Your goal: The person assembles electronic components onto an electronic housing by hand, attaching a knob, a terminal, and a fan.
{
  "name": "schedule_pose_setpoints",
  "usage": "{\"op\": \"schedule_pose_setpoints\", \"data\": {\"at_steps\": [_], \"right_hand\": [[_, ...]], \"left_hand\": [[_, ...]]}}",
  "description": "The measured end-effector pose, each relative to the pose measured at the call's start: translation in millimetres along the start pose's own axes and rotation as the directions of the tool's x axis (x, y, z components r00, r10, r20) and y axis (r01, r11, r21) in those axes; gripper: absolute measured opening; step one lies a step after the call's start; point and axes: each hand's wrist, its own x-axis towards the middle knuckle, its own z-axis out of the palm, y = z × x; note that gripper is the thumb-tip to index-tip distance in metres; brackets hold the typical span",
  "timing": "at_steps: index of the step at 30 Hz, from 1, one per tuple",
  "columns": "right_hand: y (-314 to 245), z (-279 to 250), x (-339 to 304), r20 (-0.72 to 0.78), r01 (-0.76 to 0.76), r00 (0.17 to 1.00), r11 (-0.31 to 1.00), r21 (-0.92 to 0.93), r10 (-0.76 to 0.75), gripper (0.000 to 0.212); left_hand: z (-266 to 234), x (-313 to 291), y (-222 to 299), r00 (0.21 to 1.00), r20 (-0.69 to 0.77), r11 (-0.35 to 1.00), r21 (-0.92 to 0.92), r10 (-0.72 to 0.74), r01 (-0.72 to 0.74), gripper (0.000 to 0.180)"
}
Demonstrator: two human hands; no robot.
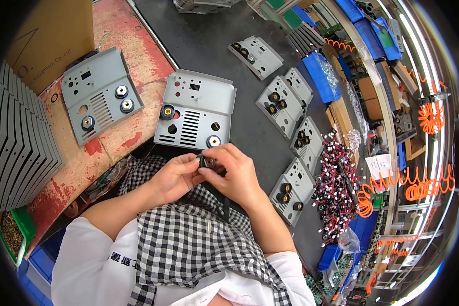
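Note:
In front of my body, both hands meet on a small black socket fitting (207, 161). My left hand (174, 177) pinches it from one side, and my right hand (235, 172) closes its fingertips on the other; they cover much of it. Just beyond lies a grey metal panel (210, 103) with slots and holes. One black socket with a brass centre (167, 112) sits at its left edge, another socket (213, 141) at its lower right. Left of it, a second grey panel (99, 84) carries black sockets with metal nuts (121, 92).
Bent grey panels (20, 148) stand stacked at far left, by a cardboard box (56, 41). More panels with black sockets (283, 104) lie along the dark bench (199, 46). To the right are a heap of red-and-black wired parts (336, 188), a blue bin (321, 76) and orange coiled hoses (423, 191).

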Motion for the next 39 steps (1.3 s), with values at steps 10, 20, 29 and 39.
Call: {"op": "schedule_pose_setpoints", "data": {"at_steps": [10,20,29,39], "right_hand": [[7,10,5,-0.061,-0.108,0.992,0.991,0.078,0.113,0.028],[41,7,38,-0.094,-0.368,0.917,0.912,0.182,0.389,0.03],[47,-11,58,0.065,-0.368,0.929,0.929,0.032,0.365,0.033],[59,-9,45,0.263,-0.516,0.855,0.783,0.348,0.447,0.035]], "left_hand": [[-25,8,-5,1.0,-0.004,0.993,-0.119,0.002,-0.002,0.006],[-32,92,21,0.984,0.111,0.984,-0.127,0.137,-0.122,0.04],[-18,89,20,0.997,0.053,0.979,-0.199,0.061,-0.049,0.032],[-22,82,14,0.997,0.055,0.973,-0.221,-0.056,0.067,0.034]]}}
